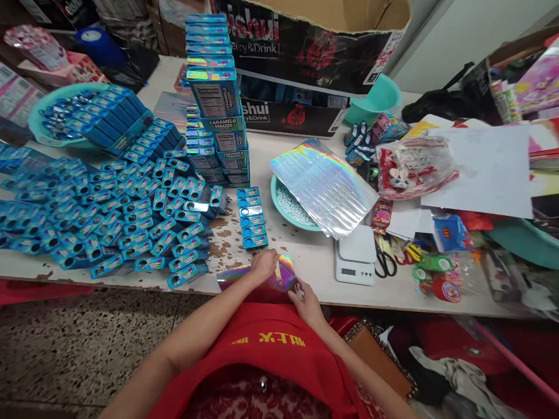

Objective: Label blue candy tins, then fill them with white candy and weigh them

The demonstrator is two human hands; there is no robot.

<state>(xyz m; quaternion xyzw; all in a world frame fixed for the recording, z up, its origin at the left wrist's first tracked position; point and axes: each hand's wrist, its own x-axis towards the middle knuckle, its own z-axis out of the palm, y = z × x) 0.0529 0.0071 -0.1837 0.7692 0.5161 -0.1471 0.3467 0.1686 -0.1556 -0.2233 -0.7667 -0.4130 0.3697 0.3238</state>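
At the table's front edge lies a shiny purple holographic sheet [286, 278], bent upward near its right side. My left hand [264, 265] is closed over its upper edge, fingers curled. On the right corner of the same sheet, my right hand [308, 302] pinches with thumb and fingers. Just beyond my left hand stands a short row of blue candy boxes [252, 219]. Farther right, a silver holographic sheet with strip-like marks [325, 186] rests across a turquoise bowl [279, 210] of small white pellets.
Many blue boxes [144, 227] cover the left side, beside a tall stack of boxed candy [213, 99]. A white scale [356, 256], black scissors [385, 261] and tape rolls [445, 289] lie to the right. Large black cartons [301, 52] stand behind.
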